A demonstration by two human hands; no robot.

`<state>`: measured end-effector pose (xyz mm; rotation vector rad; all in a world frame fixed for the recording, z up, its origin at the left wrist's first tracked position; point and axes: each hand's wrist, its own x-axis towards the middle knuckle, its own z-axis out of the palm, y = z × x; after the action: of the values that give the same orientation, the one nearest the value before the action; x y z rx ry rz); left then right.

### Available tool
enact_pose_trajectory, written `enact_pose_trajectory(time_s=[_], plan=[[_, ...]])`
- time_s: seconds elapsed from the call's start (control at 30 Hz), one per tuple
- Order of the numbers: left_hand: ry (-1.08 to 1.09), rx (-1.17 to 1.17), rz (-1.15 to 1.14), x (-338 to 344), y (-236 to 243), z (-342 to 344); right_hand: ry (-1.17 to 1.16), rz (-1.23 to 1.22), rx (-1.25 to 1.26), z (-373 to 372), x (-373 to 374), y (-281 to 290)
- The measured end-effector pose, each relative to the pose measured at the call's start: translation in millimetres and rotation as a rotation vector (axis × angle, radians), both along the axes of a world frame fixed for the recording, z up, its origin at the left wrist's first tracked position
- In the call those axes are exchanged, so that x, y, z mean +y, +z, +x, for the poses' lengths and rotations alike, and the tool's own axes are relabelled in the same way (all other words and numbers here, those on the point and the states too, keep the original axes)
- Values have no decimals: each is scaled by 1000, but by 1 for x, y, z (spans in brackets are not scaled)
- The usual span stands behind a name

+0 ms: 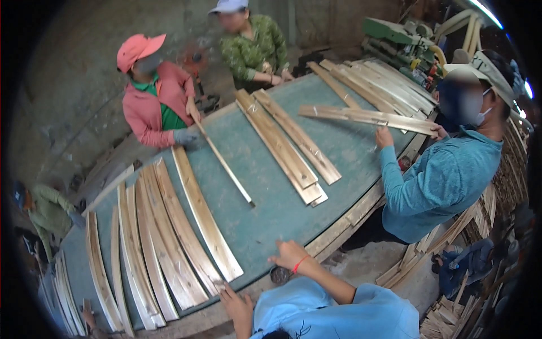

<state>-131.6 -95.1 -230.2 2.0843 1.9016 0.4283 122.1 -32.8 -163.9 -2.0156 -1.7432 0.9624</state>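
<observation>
My left hand [236,305] is at the table's near edge, its fingers stretched out beside the near end of a wooden plank [186,226]. The fingertips seem to touch that end, though whether they press on it I cannot tell. To the right, my right hand [291,255], with a red band at the wrist, lies low over the green tabletop [305,226]. Its fingers are apart and nothing shows in them. A small dark round container [279,275] sits just below that wrist. Another pale plank [208,214] ends between my two hands.
Several planks [132,248] lie side by side on the left. More form a middle group [279,141] and a far-right group [372,85]. Across the table a person in pink [152,107] holds a narrow strip [226,164]. At right, a person in teal [440,175] holds a board [367,117].
</observation>
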Motion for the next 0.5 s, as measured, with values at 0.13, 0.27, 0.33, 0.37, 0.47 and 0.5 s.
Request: enact_pose_trajectory(time_s=[0.13, 0.27, 0.33, 0.37, 0.47, 0.5], plan=[[20, 125, -147, -7, -3, 8, 12, 41, 44, -8, 3, 20], [8, 69, -173, -5, -6, 6, 58, 56, 42, -14, 10, 27], [-37, 25, -138, -2, 9, 12, 72, 66, 42, -18, 9, 24], [-92, -20, -102, 1, 16, 15, 72, 78, 34, -20, 9, 22], [-276, -209, -34, 3, 18, 23, 92, 92, 30, -24, 7, 13], [-284, -172, -60, 3, 21, 28, 97, 95, 31, -25, 6, 10]])
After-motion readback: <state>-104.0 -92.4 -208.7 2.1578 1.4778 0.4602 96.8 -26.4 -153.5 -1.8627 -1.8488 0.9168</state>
